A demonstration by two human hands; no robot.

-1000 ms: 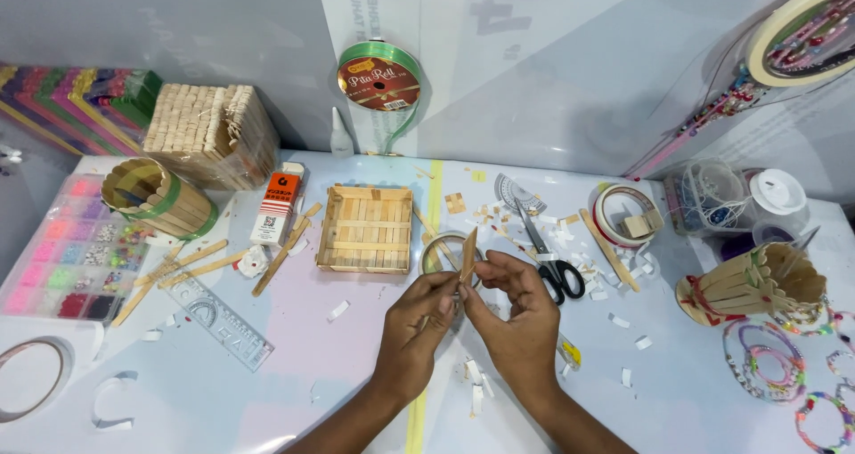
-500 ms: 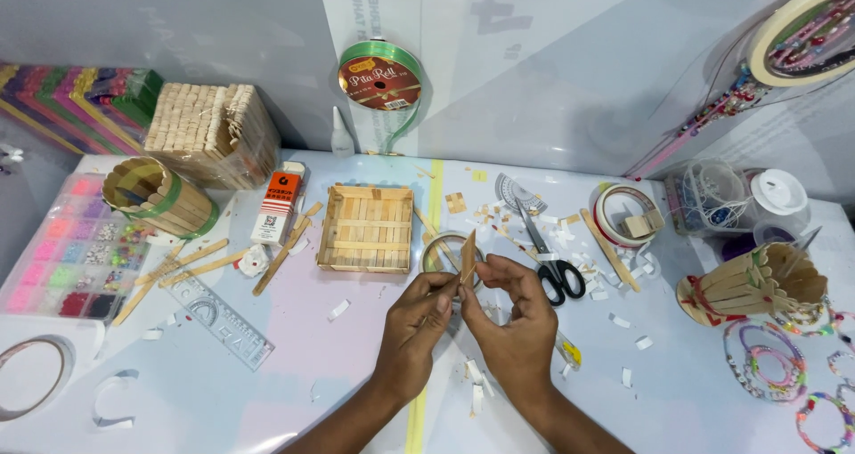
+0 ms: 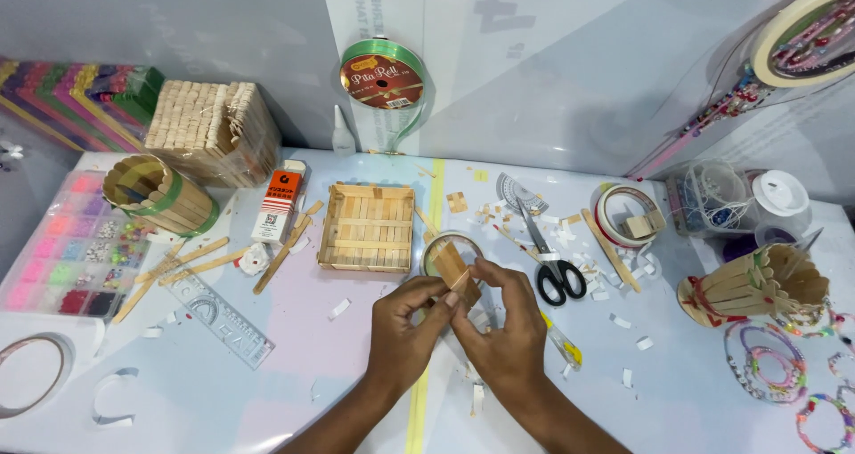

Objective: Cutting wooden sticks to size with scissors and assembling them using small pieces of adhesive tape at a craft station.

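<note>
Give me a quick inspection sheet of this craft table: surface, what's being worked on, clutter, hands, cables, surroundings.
Surface: pale table, strewn with white paper scraps.
Job's things: wooden craft stick, pinched by both hands above a tape roll; flat square stick tray just behind.
Clutter: black-handled scissors, clear ruler, glue box, loose sticks, bead organiser, round stick cup, stick holder, bead bracelets.
Grippers: left hand and right hand, fingertips closed on the stick.
Cables: nothing seen.
Surroundings: grey wall, green ribbon spool, block of stacked sticks, coloured paper stack.
</note>
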